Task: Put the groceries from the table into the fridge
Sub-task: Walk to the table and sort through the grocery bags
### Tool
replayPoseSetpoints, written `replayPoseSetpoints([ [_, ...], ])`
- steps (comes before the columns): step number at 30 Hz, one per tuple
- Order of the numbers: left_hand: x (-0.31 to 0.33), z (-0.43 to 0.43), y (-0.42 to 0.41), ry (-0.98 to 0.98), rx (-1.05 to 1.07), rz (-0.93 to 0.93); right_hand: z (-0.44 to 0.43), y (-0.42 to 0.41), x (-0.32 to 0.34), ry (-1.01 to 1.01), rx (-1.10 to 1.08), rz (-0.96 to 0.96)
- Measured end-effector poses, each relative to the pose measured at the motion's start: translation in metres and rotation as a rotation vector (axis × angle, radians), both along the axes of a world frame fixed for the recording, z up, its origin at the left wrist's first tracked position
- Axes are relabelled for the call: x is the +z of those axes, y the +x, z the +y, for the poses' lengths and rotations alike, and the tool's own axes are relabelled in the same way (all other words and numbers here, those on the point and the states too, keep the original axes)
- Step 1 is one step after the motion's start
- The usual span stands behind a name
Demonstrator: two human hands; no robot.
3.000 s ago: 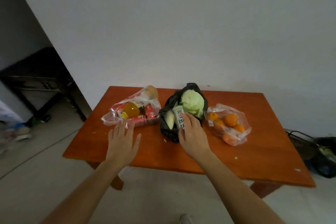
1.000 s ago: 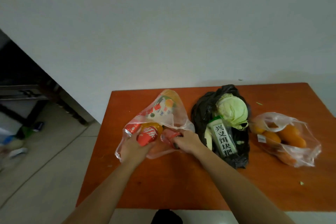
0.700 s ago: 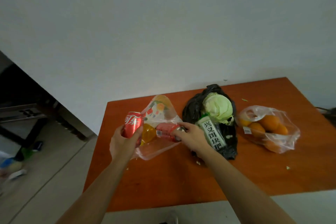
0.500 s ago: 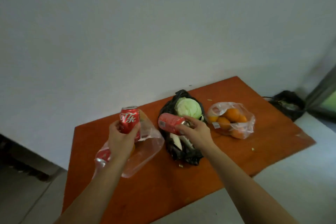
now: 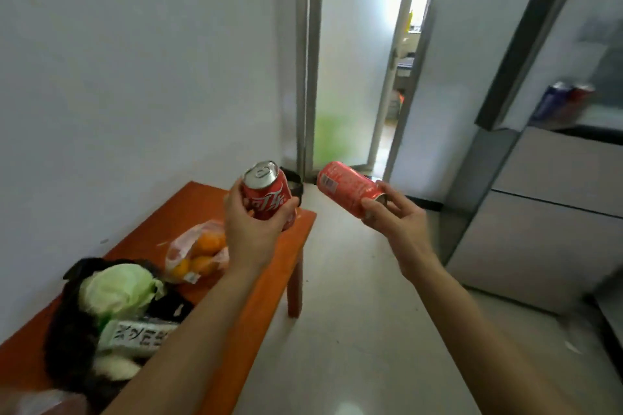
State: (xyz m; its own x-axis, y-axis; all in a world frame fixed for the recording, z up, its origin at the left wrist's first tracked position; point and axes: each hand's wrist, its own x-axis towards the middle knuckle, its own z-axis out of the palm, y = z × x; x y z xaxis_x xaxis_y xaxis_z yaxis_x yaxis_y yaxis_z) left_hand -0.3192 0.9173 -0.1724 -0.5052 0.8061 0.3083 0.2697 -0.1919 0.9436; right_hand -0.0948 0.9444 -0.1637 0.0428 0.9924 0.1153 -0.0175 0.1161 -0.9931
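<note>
With each hand clenched on a red can, the left hand (image 5: 251, 227) holding the upright can (image 5: 267, 190) above the bench (image 5: 188, 209) end and the right hand (image 5: 394, 216) carrying the tilted can (image 5: 349, 189) over the floor toward the fridge (image 5: 553, 178), the job looks barely begun, since the cabbage (image 5: 116, 290) in its black bag (image 5: 67, 347) and the bag of oranges (image 5: 199, 251) lie along the bench's wall edge.
</note>
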Motion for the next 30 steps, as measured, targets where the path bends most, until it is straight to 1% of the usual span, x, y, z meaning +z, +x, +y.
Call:
replayPoseSetpoints([
  [3,0.024,0.028,0.091,0.075,-0.181,0.004,0.003,0.088,0.019,0.021,-0.162,0.159],
  [7,0.048,0.061,0.22,0.16,-0.374,0.019,0.014,0.212,0.027,0.089,-0.324,0.29],
  [12,0.067,0.107,0.369,0.213,-0.478,0.026,0.035,0.36,0.031,0.125,-0.405,0.27],
  [15,0.081,0.127,0.439,0.231,-0.529,0.03,0.052,0.431,0.045,0.161,-0.459,0.306],
  [20,0.108,0.17,0.511,0.311,-0.56,0.091,0.09,0.51,0.073,0.232,-0.476,0.341],
  [25,0.139,0.235,0.56,0.392,-0.566,0.136,0.14,0.556,0.103,0.297,-0.5,0.336],
  [30,0.174,0.311,0.599,0.502,-0.486,0.152,0.208,0.594,0.141,0.376,-0.515,0.256],
])
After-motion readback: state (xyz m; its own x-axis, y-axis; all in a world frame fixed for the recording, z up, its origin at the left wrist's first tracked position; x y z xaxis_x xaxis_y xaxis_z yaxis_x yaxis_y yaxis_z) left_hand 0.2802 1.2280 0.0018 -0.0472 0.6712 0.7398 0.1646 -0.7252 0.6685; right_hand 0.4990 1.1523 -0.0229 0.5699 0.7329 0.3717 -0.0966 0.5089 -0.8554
